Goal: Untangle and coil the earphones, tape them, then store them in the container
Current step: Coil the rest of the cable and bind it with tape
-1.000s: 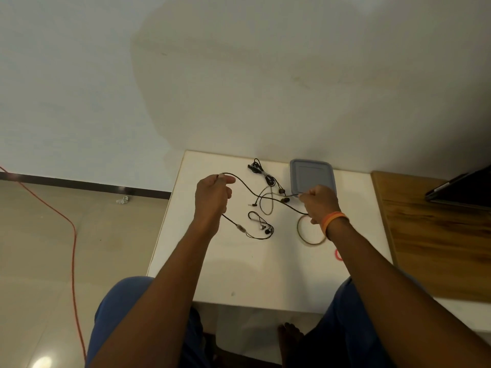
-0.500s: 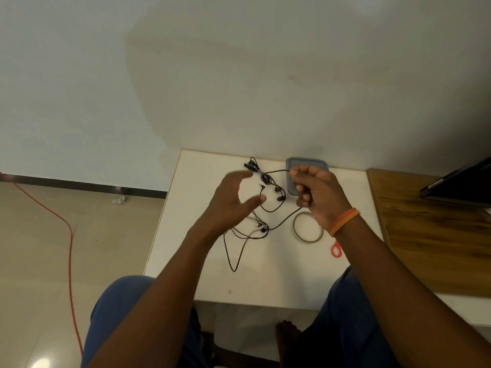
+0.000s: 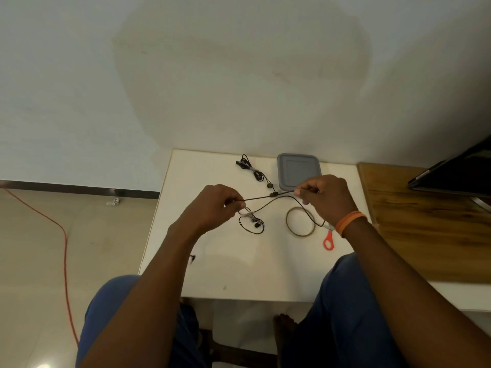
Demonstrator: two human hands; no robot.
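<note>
Left hand [image 3: 212, 205] and right hand [image 3: 325, 195] each pinching a black earphone cable [image 3: 259, 198] – stretched taut between them, above white table [image 3: 239, 266], grey container [image 3: 299, 170] behind

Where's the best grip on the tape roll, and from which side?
Judging by its pose, take the tape roll by its near-left rim, coming from above. It lies flat on the white table, a thin open ring, so one finger can go inside and the thumb outside. The right hand and the earphone cable cover the far-right side, and the scissors lie close on the right.
</note>
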